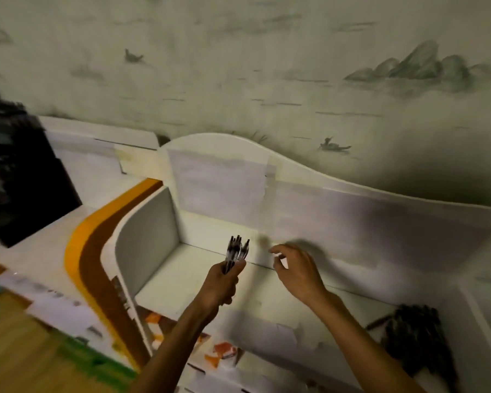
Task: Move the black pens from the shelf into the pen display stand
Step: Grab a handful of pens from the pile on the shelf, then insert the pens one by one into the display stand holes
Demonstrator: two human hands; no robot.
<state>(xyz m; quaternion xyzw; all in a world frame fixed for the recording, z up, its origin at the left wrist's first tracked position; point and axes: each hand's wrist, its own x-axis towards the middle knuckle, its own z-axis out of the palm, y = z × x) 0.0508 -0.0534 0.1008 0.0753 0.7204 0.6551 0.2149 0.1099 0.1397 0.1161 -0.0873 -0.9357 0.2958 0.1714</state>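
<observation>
1. A wall (267,66) filled the upper half of the view, matt and pale, painted with ink-wash grey hills, thin water lines and small dark boat shapes.
2. A white display stand (352,211) of smooth board stood against it, with a wavy top edge on its back panel, a rounded side panel at its left end and pale paper taped over the back. No writing on it could be read.
3. A curved band of orange and brown (88,265) ran along the flat white surface outside the stand's left side panel.
4. A dark, blurred bundle of pens (411,333) lay in a lower compartment near the stand's right edge; details could not be made out.
5. The left hand (221,282) was raised over the stand's upper tier, near its back panel, fingers clenched round a bunch of black pens (237,252). The pens stood upright and fanned a little, their dark ends upward, their barrels showing pale patches.
6. The right hand (298,270) hovered just beside the bunch, apart from it, fingers released and loosely curved, thumb and forefinger forward, holding nothing.
7. Torn orange and white paper scraps (223,351) clung to the stand's front lower edge, between the forearms.
</observation>
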